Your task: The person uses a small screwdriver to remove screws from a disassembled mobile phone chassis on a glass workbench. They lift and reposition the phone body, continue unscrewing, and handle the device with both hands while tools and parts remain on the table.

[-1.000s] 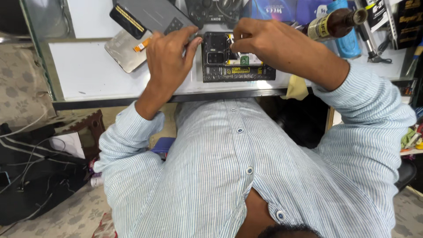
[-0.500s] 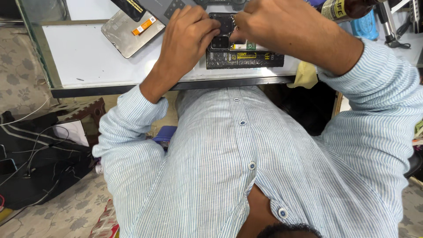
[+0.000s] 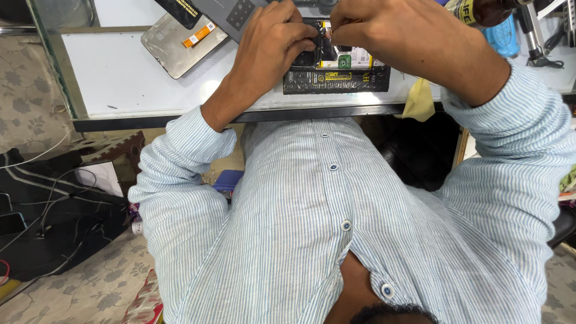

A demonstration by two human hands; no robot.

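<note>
The left hand (image 3: 273, 45) and right hand (image 3: 393, 33) are closed, fingertips pinched on an opened phone (image 3: 336, 69) lying flat on the white worktop (image 3: 132, 78) directly beneath them. A detached screen panel (image 3: 180, 42) is seen left of the left hand, a yellow cloth (image 3: 420, 102) below the right wrist.

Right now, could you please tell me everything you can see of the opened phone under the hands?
The phone lies flat on the white table near its front edge, back cover off. A black battery with yellow print fills the near part; green and dark board parts show above. The left hand and right hand both press on its far end, hiding it.
</note>
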